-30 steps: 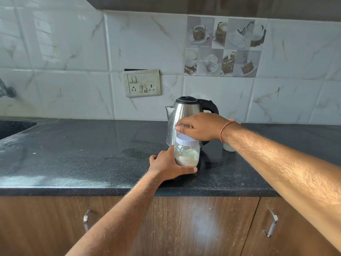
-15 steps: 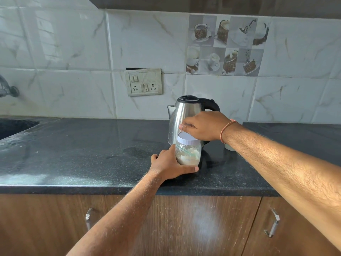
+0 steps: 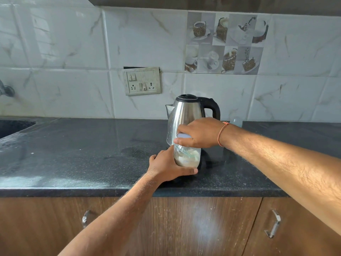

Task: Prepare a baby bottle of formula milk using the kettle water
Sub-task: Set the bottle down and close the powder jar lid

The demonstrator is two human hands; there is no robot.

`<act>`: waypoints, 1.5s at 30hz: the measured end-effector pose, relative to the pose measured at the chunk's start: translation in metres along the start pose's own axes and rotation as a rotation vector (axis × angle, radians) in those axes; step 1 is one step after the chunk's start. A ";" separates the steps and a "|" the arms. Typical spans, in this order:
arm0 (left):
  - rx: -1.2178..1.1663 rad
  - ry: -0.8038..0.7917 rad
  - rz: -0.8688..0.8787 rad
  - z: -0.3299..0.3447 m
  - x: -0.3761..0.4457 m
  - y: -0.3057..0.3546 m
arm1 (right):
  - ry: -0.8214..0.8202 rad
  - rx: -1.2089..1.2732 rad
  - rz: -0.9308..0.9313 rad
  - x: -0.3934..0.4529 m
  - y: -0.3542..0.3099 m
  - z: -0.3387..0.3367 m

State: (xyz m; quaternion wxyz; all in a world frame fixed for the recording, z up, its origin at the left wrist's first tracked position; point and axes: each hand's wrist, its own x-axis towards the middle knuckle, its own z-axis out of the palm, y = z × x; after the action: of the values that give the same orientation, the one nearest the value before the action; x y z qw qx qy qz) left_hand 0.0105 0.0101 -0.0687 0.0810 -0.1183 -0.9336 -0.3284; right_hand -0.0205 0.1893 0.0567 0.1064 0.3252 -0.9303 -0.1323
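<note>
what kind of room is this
Most likely a home kitchen: a dark stone countertop over wooden cabinets, a steel electric kettle by the tiled wall, and a sink edge at far left.

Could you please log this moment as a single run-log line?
left hand: grips jar base | right hand: grips white lid | jar: upright on counter, powder inside | kettle: behind, closed

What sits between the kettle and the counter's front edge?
In the head view, the clear jar with a white lid, gripped by the left hand and right hand.
</note>
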 end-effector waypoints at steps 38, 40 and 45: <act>-0.068 0.270 -0.461 -0.073 -0.006 -0.071 | 0.506 0.798 0.923 -0.100 0.059 0.129; -0.118 0.293 -0.465 -0.074 0.001 -0.078 | 0.499 0.828 0.947 -0.095 0.065 0.131; -0.097 0.344 -0.500 -0.078 0.015 -0.088 | 0.459 0.858 1.020 -0.086 0.077 0.133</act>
State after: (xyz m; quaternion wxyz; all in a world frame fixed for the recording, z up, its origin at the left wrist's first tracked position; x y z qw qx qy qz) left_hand -0.0222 -0.1035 -0.0576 0.1490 0.1687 -0.8896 -0.3975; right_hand -0.0370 0.3257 -0.0544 0.2113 -0.1184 -0.8908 0.3845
